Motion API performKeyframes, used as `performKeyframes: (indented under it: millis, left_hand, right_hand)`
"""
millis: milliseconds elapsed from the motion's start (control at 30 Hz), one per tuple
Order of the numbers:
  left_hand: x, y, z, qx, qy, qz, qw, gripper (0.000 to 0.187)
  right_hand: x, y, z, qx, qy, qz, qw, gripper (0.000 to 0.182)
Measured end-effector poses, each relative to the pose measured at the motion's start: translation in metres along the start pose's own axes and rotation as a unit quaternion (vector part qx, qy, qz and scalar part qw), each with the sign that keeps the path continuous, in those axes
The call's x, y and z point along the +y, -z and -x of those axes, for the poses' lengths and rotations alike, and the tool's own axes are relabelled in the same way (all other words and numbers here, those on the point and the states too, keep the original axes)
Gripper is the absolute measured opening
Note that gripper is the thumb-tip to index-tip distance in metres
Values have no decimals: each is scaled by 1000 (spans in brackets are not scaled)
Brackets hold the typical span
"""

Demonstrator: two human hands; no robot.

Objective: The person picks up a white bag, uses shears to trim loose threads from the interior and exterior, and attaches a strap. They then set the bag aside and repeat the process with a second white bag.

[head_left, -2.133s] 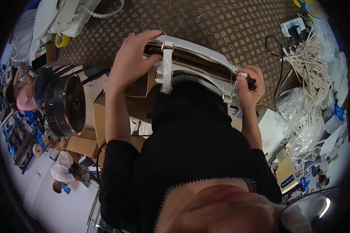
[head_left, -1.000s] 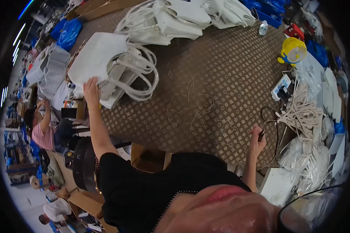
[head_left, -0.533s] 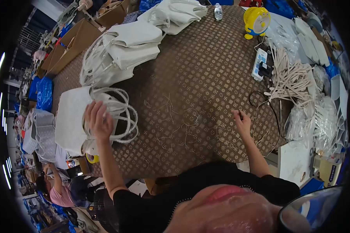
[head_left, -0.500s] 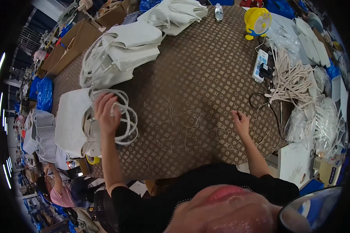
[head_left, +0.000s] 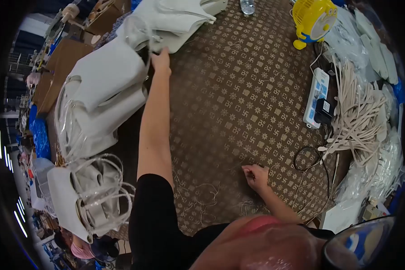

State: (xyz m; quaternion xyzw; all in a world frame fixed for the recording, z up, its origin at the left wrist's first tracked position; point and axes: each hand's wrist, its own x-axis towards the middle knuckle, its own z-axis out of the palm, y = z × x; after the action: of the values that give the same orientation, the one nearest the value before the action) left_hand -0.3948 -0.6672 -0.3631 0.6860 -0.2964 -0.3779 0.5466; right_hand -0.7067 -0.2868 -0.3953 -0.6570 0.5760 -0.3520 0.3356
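My left hand (head_left: 161, 62) reaches far forward to a white bag (head_left: 180, 18) at the back of the table. Its fingers are closed at the lower end of a clear handle (head_left: 149, 38); their exact grip is partly hidden. Close by on the left, another white bag (head_left: 105, 72) lies on its side with clear handles. A third white bag (head_left: 65, 198) with looped clear handles rests at the near left edge. My right hand (head_left: 256, 176) hovers low over the patterned tablecloth (head_left: 220, 117), its fingers curled in; what they hold, if anything, is hidden.
Loose threads (head_left: 207, 191) lie on the cloth. To the right are a yellow fan (head_left: 312, 22), a power strip (head_left: 317, 96) with a black plug, a heap of pale straps (head_left: 360, 112) and clear plastic wrapping (head_left: 373, 157). A water bottle (head_left: 247, 6) stands at the back.
My left hand has left the near bag's handles and stretched forward to the far bag. My right hand has shifted left and lower in view. The whole view has moved closer over the table.
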Motion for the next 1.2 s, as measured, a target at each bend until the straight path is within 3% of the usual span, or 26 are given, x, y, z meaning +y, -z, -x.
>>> performKeyframes:
  millis: [33,133,167,233,367,400,433,467,600,733,800,933,967,1067,1133,1200]
  left_hand:
    - [3,-12,-8,83,-29,-56,995,93]
    - [1,-26,-61,187,-102,-93,973,81]
    - [0,-28,-80,188,-89,-71,976,77]
    - [-6,-32,-112,151,-31,13,988,70]
    - [-30,-21,-151,46,94,161,981,58]
    - [-35,-16,-155,29,104,176,978,55]
    - [-17,-28,-116,74,128,112,983,45]
    - [-16,-28,-108,86,111,90,986,44]
    - [-24,-30,-73,141,40,-17,989,42]
    - [-35,-27,-20,174,40,-90,980,41]
    - [-43,-24,8,158,44,-100,981,42]
    - [-79,-4,41,64,-71,-64,993,48]
    - [-96,1,45,68,-61,-70,993,49]
    - [-111,10,79,42,-60,-25,997,51]
    - [-118,20,107,6,-21,-16,1000,53]
    - [-116,31,143,-15,-32,-44,998,54]
  right_hand:
    - [0,1,1,-14,2,20,1000,17]
    - [10,0,7,-33,-17,-21,999,25]
    - [11,2,7,-13,-34,-9,999,25]
    - [14,6,5,-82,-17,-55,995,32]
    - [19,-1,14,-5,-9,-21,1000,38]
    - [20,0,13,-47,-9,-30,998,39]
    - [18,0,15,-85,-14,-41,995,40]
    - [18,0,17,-43,-34,-18,998,40]
    - [17,-4,19,-53,-9,-16,998,36]
    - [14,-4,19,-17,25,-21,999,29]
    - [11,-4,19,5,40,-19,999,25]
    - [17,-11,21,53,71,-14,996,16]
    - [18,-9,22,57,80,-14,995,16]
    - [11,-13,24,74,52,-47,995,17]
    - [5,-13,31,107,-76,-99,986,22]
    - [3,-9,56,141,-89,-120,979,27]
